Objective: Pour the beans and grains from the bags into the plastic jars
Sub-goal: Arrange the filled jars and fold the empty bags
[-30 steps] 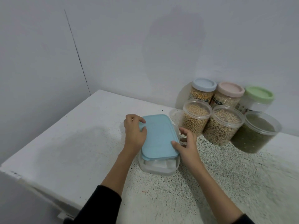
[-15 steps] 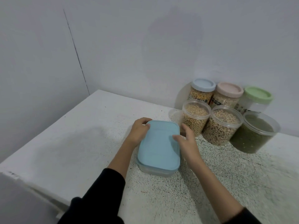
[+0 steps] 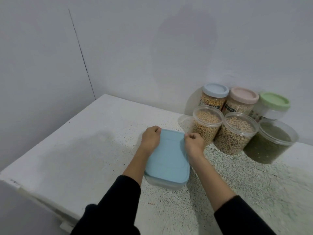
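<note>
Plastic jars of beans and grains: three clear open ones (image 3: pixel 207 126) stand just right of the right hand (image 3: pixel 194 144), three lidded ones behind them, likely parked clear of the work. Between the hands lies a rectangular clear plastic box (image 3: pixel 162 184) under a pale blue lid (image 3: pixel 169 158). The left hand (image 3: pixel 149 139) and the right each curl over a far corner of the lid, seemingly pressing it down to seat it.
</note>
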Tool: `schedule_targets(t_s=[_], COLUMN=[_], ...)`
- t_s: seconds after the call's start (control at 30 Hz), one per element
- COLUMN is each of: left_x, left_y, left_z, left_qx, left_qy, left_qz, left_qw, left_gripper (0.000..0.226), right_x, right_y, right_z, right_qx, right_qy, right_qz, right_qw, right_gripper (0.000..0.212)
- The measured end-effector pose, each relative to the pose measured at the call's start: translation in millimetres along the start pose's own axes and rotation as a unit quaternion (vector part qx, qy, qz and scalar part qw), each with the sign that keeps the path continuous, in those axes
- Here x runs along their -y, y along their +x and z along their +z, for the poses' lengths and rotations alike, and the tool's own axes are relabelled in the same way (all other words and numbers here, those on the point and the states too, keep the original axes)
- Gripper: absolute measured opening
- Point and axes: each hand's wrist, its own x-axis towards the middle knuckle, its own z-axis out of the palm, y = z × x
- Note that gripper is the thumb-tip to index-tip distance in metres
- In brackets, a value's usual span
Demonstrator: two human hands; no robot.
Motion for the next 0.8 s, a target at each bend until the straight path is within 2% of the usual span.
schedule_targets(t_s=[0.1,0.2,0.27,0.33,0.4,0.47,0.53,0.7,0.73,0.8], left_x=[-10.8,-20.0,-19.1,-15.7,-9.0,-7.4,-10.3,-25.8,-27.7,-28.4], left_y=[5.8,11.2,8.7,1.7,-4.6,-11.4,-16.4,-31.0,-34.7,-44.2], left_z=[-0.8,0.6,1.6,1.1,0.8,-1.7,-5.5,-21.7,-26.1,-32.3], left_qx=[0.022,0.036,0.009,-0.034,-0.065,-0.068,-0.064,-0.146,-0.137,-0.076], left_qy=[0.072,0.096,0.077,0.045,0.067,0.098,0.082,-0.113,-0.141,-0.120], left_qz=[-0.017,-0.068,-0.075,-0.061,-0.061,-0.075,-0.073,0.014,0.025,0.020], left_qw=[0.997,0.992,0.994,0.997,0.994,0.990,0.992,0.983,0.980,0.990], left_gripper=[0.028,0.029,0.017,0.010,0.028,0.043,0.040,0.055,0.054,0.050], right_x=[1.7,0.9,-0.1,-1.2,-7.4,-15.5,-18.1,5.8,11.7,17.1], right_y=[-0.7,-1.7,-0.5,-2.8,-9.2,-20.8,-32.5,-54.0,-55.9,-54.7], right_z=[3.9,2.7,1.6,0.9,0.5,-0.4,-2.7,-15.1,-17.1,-19.8], right_qx=[0.001,-0.001,0.005,0.020,0.042,0.065,0.070,0.064,0.066,0.052], right_qy=[-0.092,-0.107,-0.114,-0.122,-0.183,-0.220,-0.180,-0.032,-0.005,0.019], right_qz=[-0.038,-0.034,-0.019,0.018,0.050,0.037,0.012,-0.047,-0.042,-0.055], right_qw=[0.995,0.994,0.993,0.992,0.981,0.973,0.981,0.996,0.997,0.997], right_gripper=[0.013,0.015,0.015,0.030,0.051,0.051,0.043,0.036,0.036,0.042])
